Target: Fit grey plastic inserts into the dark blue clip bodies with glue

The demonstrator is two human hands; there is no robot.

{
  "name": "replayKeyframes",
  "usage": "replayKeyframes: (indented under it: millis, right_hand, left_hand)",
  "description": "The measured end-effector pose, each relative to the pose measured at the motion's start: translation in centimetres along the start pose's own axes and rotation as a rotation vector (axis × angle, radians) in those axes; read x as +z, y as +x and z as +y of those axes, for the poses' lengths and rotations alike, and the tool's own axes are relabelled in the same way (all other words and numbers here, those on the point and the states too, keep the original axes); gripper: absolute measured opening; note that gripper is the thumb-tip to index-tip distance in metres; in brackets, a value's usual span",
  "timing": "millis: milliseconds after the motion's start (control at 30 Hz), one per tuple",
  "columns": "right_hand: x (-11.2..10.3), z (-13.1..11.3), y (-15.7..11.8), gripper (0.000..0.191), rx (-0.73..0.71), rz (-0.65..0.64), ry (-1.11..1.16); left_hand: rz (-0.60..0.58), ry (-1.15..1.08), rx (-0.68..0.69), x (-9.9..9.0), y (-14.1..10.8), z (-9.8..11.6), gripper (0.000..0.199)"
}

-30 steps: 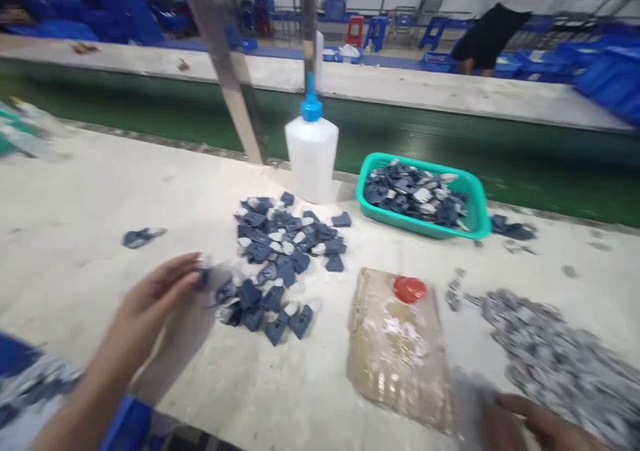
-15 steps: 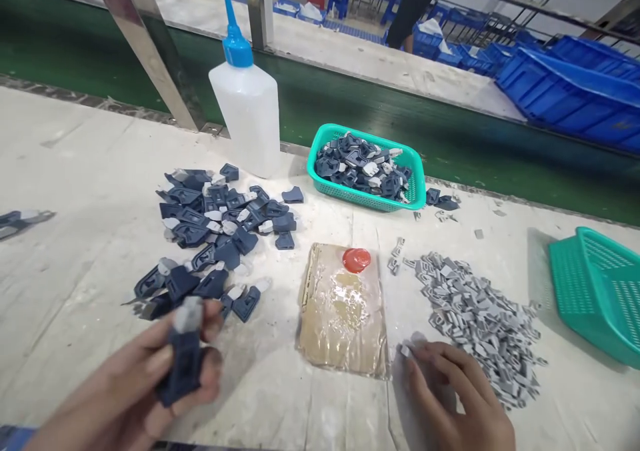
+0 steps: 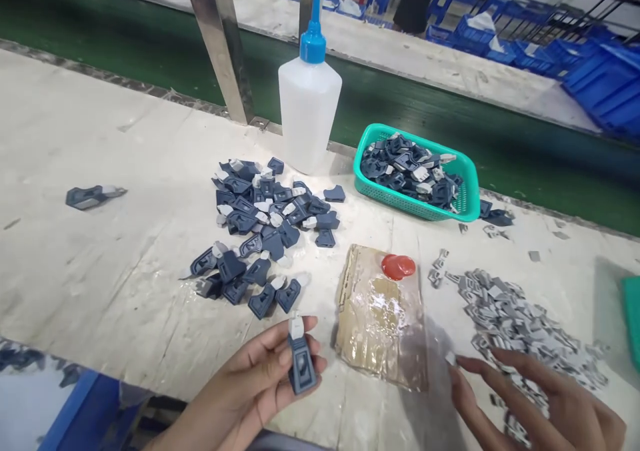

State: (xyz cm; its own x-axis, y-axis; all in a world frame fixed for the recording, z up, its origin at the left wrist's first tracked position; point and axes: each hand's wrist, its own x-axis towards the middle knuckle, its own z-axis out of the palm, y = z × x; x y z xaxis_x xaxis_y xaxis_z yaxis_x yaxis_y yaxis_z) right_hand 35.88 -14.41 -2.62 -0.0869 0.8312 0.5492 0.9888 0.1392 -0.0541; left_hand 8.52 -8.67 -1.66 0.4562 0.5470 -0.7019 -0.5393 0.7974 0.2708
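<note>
In my left hand (image 3: 260, 371), closed at the front of the table, is a dark blue plastic part (image 3: 303, 367) with a light grey tip pointing up and its recessed side facing me. My right hand (image 3: 540, 397) pinches a small grey plastic piece (image 3: 451, 358) between thumb and index finger, the other fingers spread. Beyond that hand lies a heap of small grey pieces (image 3: 520, 324). Between the hands is a cardboard pad (image 3: 380, 331) with a glossy, wet-looking surface and a red blob (image 3: 398, 267) at its top. A pile of blue-and-grey parts (image 3: 270, 204) lies beyond my left hand.
A white bottle (image 3: 309, 111) with a blue nozzle stands at the back. Beside it, a green basket (image 3: 417, 207) holds more blue-and-grey parts. One separate part (image 3: 93, 196) lies far left. Another green basket (image 3: 631, 317) shows at the right edge. A metal post (image 3: 220, 44) rises behind the table.
The view has shifted left, so the table things appear farther right. My left hand has come nearer the cardboard pad with the blue part. My right hand still pinches the small grey piece.
</note>
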Motion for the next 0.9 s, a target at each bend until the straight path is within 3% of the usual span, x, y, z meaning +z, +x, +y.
replayKeyframes:
  millis: [133,333,900]
  right_hand:
    - [1.4,-2.4,3.1,0.011,-0.069,-0.014,0.021]
    - [3.8,-2.5,5.0,0.010,-0.105,-0.047,0.043]
    - [4.0,-2.7,5.9,0.004,-0.130,-0.149,0.011]
  left_hand:
    - [0.025,0.042,-0.003,-1.0,0.3,-0.6,0.024]
    - [-0.028,0.031,-0.009,-1.6,0.3,-0.7,0.022]
    - [-0.062,-0.052,-0.017,-2.1,0.6,-0.8,0.023]
